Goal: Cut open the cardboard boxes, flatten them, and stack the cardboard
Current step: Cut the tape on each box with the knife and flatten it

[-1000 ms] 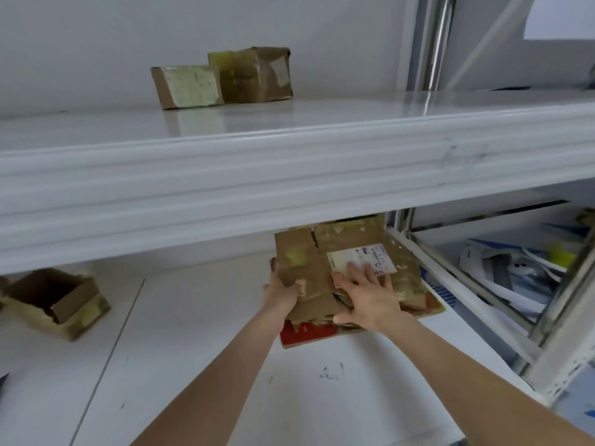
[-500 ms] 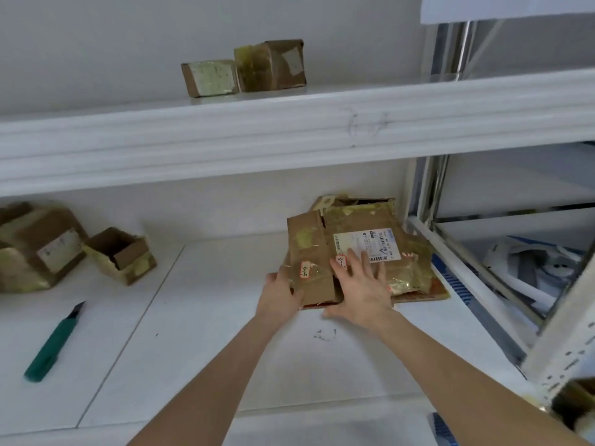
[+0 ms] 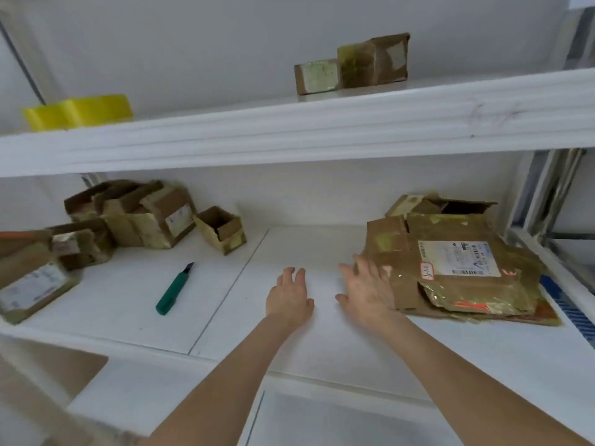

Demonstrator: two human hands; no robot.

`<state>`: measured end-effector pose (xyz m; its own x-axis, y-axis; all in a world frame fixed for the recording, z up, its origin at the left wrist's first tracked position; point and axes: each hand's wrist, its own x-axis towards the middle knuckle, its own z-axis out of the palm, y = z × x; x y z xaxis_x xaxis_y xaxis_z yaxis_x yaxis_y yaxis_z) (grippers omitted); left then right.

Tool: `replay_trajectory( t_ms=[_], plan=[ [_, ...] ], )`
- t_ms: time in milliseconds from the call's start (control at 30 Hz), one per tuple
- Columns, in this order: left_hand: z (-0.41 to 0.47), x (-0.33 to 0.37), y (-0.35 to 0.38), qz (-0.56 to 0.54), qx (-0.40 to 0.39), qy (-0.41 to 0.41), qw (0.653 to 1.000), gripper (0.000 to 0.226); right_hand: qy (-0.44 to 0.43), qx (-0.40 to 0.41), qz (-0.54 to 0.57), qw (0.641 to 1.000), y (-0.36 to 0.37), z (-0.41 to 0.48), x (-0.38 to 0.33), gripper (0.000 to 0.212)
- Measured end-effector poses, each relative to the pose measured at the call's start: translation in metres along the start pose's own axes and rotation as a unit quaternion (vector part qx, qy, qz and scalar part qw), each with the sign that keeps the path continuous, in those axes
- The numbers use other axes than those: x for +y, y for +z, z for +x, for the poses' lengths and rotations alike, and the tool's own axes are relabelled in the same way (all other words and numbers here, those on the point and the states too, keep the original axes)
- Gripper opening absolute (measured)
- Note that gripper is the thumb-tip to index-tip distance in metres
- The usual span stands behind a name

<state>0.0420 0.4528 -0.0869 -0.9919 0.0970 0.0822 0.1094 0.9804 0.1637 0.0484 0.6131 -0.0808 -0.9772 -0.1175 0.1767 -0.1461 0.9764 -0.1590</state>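
We judge the job partly done. A stack of flattened cardboard (image 3: pixel 457 272) lies on the shelf (image 3: pixel 306 246), a labelled sheet on top. Our right grip (image 3: pixel 367 288) is open, fingers spread, at the stack's left edge; we cannot tell whether it touches. Our left grip (image 3: pixel 289 297), just left of the stack, is open too, fingers relaxed, holding nothing.

Plenty is left. Well left of the stack sits a cluster of boxes (image 3: pixel 135 217) not yet flattened, with a small open-topped box (image 3: pixel 222 230) on its stack side. Above the stack, on the upper shelf (image 3: pixel 418 114), 2 taped boxes (image 3: pixel 354 67) stand closed. The green cutter (image 3: pixel 175 289) lies between stack and cluster, in neither grip.
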Motion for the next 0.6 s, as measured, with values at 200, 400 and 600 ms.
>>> replay_trajectory(
  t_ms=[200, 400, 600],
  plan=[
    [0.003, -0.088, -0.022, -0.009, 0.016, -0.056, 0.998, 0.065, -0.049, -0.023, 0.041, 0.998, 0.021, 0.041, -0.092, 0.061],
    [0.034, -0.190, -0.031, -0.014, 0.020, -0.066, 0.998, 0.065, -0.043, -0.029, 0.031, 0.998, 0.058, 0.086, -0.178, 0.061],
    [0.088, -0.281, -0.031, -0.011, -0.001, -0.022, 1.000, 0.066, 0.023, -0.049, 0.056, 0.997, 0.084, 0.135, -0.258, 0.063]
  ],
)
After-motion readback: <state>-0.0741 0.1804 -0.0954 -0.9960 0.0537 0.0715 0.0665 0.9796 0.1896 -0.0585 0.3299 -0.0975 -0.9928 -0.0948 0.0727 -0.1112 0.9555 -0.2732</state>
